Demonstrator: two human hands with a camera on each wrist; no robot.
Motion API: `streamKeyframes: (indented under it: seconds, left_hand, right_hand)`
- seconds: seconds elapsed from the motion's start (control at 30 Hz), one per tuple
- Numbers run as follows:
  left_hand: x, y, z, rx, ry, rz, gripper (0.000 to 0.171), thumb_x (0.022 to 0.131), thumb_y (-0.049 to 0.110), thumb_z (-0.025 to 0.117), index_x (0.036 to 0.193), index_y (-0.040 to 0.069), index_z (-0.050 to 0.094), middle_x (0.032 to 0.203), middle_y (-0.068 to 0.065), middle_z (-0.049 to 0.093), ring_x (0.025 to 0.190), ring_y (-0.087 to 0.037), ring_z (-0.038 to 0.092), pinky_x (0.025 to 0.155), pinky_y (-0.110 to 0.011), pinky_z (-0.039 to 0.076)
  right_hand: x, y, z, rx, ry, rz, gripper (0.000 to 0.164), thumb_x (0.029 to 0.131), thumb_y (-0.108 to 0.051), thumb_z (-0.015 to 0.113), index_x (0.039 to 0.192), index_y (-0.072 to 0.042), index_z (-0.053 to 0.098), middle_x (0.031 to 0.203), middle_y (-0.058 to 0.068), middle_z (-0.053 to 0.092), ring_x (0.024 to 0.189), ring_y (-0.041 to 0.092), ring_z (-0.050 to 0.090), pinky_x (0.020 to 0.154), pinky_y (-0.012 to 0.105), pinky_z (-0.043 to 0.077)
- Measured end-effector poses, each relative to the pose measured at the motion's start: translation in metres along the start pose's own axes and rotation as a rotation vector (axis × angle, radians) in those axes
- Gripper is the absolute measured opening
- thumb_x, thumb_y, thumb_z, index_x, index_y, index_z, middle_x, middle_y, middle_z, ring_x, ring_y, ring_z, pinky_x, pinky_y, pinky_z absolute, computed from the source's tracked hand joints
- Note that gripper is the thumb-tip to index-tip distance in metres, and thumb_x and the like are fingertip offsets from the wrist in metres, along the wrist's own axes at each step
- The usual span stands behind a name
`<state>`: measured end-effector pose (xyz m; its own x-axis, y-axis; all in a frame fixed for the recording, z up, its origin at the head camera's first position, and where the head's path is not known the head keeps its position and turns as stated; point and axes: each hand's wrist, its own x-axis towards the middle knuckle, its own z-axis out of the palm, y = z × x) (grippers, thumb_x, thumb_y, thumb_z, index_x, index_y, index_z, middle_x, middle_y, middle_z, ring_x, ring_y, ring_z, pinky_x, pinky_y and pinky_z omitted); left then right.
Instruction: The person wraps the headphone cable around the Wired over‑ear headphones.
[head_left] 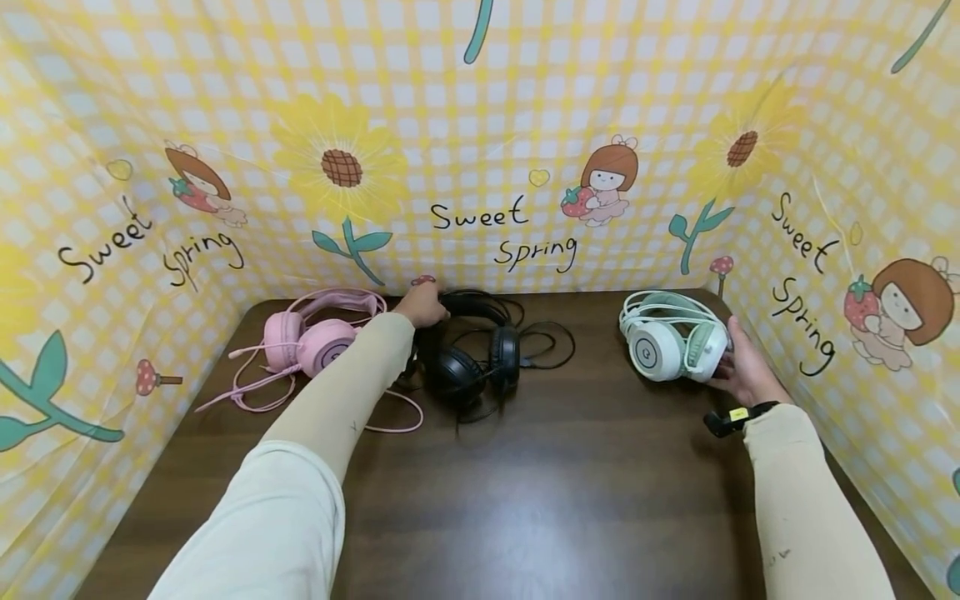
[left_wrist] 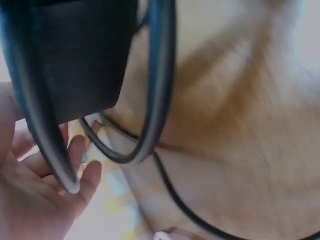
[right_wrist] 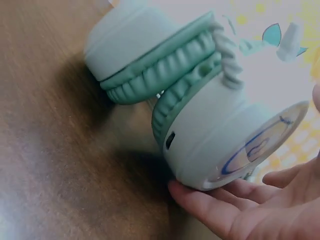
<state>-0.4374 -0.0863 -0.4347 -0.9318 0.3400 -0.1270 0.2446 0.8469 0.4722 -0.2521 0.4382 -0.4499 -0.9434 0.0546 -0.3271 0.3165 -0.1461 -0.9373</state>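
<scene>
Black headphones [head_left: 459, 377] lie mid-table near the back edge, their headband toward the cloth. At the left end of that headband is my left hand [head_left: 422, 305], its fingers loosely bent. In the left wrist view its fingers [left_wrist: 89, 180] show beside the dark padded headband [left_wrist: 85, 65] and its thin tubes. Mint and white headphones [head_left: 654, 348] stand at the back right. My right hand [head_left: 744, 367] lies against their right ear cup, nearly straight fingers [right_wrist: 212, 207] touching the cup's lower side.
Pink headphones [head_left: 324, 343] with trailing pink cable lie left of the black pair, partly under my left forearm. A black cable [head_left: 558, 337] loops right of the black pair. Yellow checked cloth [head_left: 480, 150] walls the brown table [head_left: 540, 500] at the back and sides.
</scene>
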Motion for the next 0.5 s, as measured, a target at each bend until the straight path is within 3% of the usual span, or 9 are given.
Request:
streamKeyframes:
  seconds: [0.17, 0.3, 0.43, 0.5]
  left_hand:
    - [-0.014, 0.01, -0.011, -0.106, 0.07, 0.045, 0.044, 0.089, 0.016, 0.066, 0.128, 0.003, 0.052, 0.118, -0.015, 0.055, 0.099, -0.031, 0.054, 0.082, -0.045, 0.047]
    - [-0.025, 0.017, -0.019, -0.127, 0.094, 0.08, 0.03, 0.088, 0.015, 0.066, 0.109, 0.004, 0.049, 0.102, -0.013, 0.051, 0.086, -0.03, 0.047, 0.072, -0.042, 0.04]
    - [-0.035, 0.023, -0.027, -0.149, 0.111, 0.093, 0.027, 0.087, 0.015, 0.067, 0.095, 0.006, 0.042, 0.09, -0.012, 0.045, 0.077, -0.027, 0.043, 0.067, -0.039, 0.035]
    - [-0.041, 0.026, -0.03, -0.212, 0.122, 0.118, 0.028, 0.087, 0.012, 0.066, 0.091, 0.007, 0.039, 0.088, -0.011, 0.044, 0.075, -0.027, 0.043, 0.065, -0.038, 0.035]
  right_hand:
    - [-0.01, -0.002, 0.009, -0.031, 0.05, -0.03, 0.092, 0.093, -0.068, 0.027, 0.156, -0.01, -0.008, 0.154, 0.03, 0.0, 0.137, 0.044, 0.018, 0.109, 0.061, 0.018]
    - [-0.017, 0.0, 0.014, 0.014, 0.064, -0.041, 0.09, 0.094, -0.066, 0.025, 0.154, -0.011, -0.012, 0.157, 0.025, -0.006, 0.141, 0.045, 0.007, 0.111, 0.06, 0.013]
    - [-0.024, 0.001, 0.019, 0.029, 0.088, -0.052, 0.09, 0.095, -0.066, 0.026, 0.154, -0.01, -0.011, 0.159, 0.021, -0.007, 0.143, 0.041, 0.004, 0.112, 0.057, 0.009]
    - [-0.028, 0.001, 0.022, 0.041, 0.109, -0.065, 0.086, 0.096, -0.064, 0.027, 0.155, -0.015, -0.012, 0.159, 0.017, -0.011, 0.144, 0.038, 0.0, 0.113, 0.056, 0.006]
